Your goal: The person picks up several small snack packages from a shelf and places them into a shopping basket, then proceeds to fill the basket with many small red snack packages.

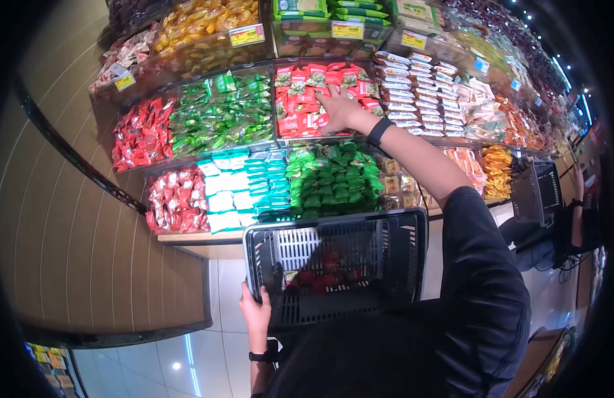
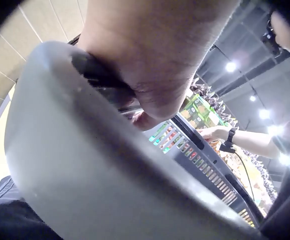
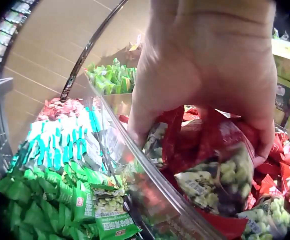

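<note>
My right hand (image 1: 341,109) reaches into a bin of red packets (image 1: 299,88), fingers spread in the head view. In the right wrist view the same hand (image 3: 210,65) has its thumb and fingers curled down round red packets (image 3: 217,175) with green pictures on them. At the lower left of the head view, my left hand (image 1: 256,310) grips the side rim of a black basket (image 1: 248,255). A few red packets (image 1: 330,262) lie inside it. The left wrist view shows this hand (image 2: 150,65) close behind the thick grey rim (image 2: 105,150).
Green packets (image 1: 221,109) fill the bin on the left, white-and-brown ones (image 1: 398,93) the bin on the right. Below are teal packets (image 1: 267,179) and dark green packets (image 1: 333,179). A clear divider (image 3: 150,172) edges the red bin. Another basket (image 1: 536,192) stands at right, near another person's arm (image 1: 577,219).
</note>
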Motion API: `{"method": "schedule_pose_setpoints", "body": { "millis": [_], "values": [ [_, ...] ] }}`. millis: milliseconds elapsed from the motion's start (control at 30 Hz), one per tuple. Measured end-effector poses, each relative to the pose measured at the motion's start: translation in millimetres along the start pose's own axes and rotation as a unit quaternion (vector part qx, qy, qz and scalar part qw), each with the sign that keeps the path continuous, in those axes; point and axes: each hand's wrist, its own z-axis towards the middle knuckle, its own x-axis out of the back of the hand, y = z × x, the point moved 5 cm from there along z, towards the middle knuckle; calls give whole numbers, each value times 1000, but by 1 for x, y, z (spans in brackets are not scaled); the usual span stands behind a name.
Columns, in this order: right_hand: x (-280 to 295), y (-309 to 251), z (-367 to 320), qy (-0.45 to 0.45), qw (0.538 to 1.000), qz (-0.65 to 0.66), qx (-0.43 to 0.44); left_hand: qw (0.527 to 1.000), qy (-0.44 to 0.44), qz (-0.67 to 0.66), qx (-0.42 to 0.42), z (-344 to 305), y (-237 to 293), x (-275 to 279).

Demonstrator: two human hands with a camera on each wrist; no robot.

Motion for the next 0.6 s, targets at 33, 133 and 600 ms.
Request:
{"method": "schedule_pose_setpoints", "body": {
  "millis": [33, 133, 600],
  "values": [
    [8, -5, -9, 5, 1000, -3, -7, 1000, -1, -10, 11, 0, 1, 0],
    [4, -7, -4, 38, 999, -12, -12, 1000, -2, 9, 16, 0, 3, 1],
    [32, 20, 6, 137, 972, 162, 103, 1000, -4, 9, 13, -1, 4, 3]
  ]
}}
